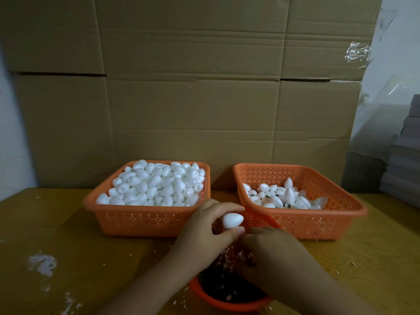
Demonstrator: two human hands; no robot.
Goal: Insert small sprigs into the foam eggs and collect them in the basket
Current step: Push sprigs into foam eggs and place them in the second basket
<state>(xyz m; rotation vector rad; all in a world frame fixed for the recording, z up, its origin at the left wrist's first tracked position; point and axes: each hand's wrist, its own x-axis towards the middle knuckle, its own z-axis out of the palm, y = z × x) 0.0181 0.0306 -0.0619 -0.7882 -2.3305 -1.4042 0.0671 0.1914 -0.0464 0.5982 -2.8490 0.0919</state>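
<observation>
- A cardboard wall [193, 87] stands behind a yellowish table [68, 246].
- Left basket [145, 220] — orange, heaped with plain foam eggs [156, 185].
- Right basket [302, 221] holds fewer eggs, some with dark sprigs showing.
- A small orange bowl [227, 303] of dark sprigs [225, 285] sits nearest.
- Left hand [204, 233] pinches one egg [232, 220] between thumb and fingers, between the baskets.
- Right hand [272, 253] reaches into the bowl — its grip cannot be made out.

table [68, 235]: wood, white crumbs | on it: 2 orange baskets [145, 220] [302, 221], small orange bowl [227, 302]
</observation>
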